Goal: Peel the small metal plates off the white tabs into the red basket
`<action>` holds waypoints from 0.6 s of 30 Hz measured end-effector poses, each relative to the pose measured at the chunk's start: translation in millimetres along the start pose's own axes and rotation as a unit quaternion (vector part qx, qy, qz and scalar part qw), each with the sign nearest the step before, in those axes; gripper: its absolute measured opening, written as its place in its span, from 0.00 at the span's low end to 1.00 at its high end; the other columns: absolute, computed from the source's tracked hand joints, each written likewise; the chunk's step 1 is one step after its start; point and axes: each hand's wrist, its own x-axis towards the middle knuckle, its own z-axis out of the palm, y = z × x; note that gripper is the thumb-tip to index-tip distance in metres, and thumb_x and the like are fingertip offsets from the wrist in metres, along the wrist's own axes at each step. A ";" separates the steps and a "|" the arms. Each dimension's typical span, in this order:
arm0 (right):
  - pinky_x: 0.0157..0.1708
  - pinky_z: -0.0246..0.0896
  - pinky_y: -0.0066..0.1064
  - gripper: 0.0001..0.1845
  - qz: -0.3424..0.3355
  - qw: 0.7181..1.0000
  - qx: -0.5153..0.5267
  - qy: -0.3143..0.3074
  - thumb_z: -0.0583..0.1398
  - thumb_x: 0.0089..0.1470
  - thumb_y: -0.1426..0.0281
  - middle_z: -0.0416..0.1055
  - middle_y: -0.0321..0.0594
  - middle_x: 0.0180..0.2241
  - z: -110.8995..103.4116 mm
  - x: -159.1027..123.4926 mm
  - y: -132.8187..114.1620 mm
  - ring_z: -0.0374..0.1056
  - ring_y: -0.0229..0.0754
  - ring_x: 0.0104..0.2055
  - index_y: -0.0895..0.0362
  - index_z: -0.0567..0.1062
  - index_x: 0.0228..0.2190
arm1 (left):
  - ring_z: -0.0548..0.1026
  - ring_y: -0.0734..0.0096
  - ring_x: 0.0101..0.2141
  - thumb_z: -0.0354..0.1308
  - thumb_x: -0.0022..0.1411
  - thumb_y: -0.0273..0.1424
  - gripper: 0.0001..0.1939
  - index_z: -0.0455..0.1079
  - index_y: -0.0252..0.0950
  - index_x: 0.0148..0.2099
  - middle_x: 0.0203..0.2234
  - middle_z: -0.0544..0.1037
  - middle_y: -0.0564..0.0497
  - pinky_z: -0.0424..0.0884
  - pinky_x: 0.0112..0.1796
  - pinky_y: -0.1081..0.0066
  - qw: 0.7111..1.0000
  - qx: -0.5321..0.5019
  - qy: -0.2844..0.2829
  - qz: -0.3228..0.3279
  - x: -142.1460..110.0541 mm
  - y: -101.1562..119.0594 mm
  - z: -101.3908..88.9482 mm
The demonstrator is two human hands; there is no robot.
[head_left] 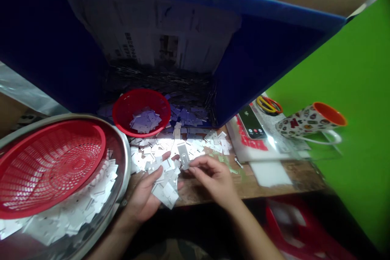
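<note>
A heap of small flat metal plates (166,180) lies in my left hand (144,197), its fingers curled around them. Between the thumb and fingertips of my right hand (217,180) is a single metal plate (183,155) with a slot cut in it, held upright just above and beside the heap. Many more loose plates (146,152) are spread on the wooden table behind my hands. A red bowl (141,132) with some plates in it stands just beyond them, partly inside a blue box.
The blue box (262,53) rises in front, with plates piled inside. To the left, a metal basin (126,158) holds plates and a red perforated basket (61,166). On the right are a phone (252,122), scissors (269,105) and a patterned mug (300,122).
</note>
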 end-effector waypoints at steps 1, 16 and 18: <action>0.35 0.71 0.30 0.05 0.019 0.999 0.029 -0.005 0.66 0.50 0.69 0.77 0.37 0.29 2.9 4.9 -2.1 0.75 0.40 0.33 0.55 0.76 0.31 | 0.73 0.54 0.52 0.54 0.64 0.25 0.32 0.50 0.45 0.68 0.57 0.72 0.44 0.70 0.52 0.51 1.000 -0.001 -0.001 0.001 0.2 0.0 -0.3; 0.37 0.59 0.32 0.05 -0.050 0.959 -0.272 -0.059 0.61 0.55 0.70 0.71 0.37 0.31 15.1 50.9 -26.8 0.67 0.40 0.36 0.55 0.77 0.29 | 0.77 0.59 0.47 0.54 0.64 0.25 0.29 0.55 0.46 0.66 0.53 0.76 0.46 0.72 0.50 0.52 1.000 -0.010 0.015 0.020 -1.1 0.3 1.9; 0.36 0.58 0.31 0.05 -0.017 0.963 -0.258 -0.072 0.62 0.54 0.69 0.72 0.37 0.30 12.5 39.5 -14.2 0.66 0.39 0.35 0.56 0.77 0.27 | 0.78 0.61 0.45 0.54 0.64 0.24 0.30 0.56 0.46 0.65 0.52 0.77 0.47 0.72 0.50 0.53 0.999 0.002 0.028 0.018 -0.7 -0.7 3.1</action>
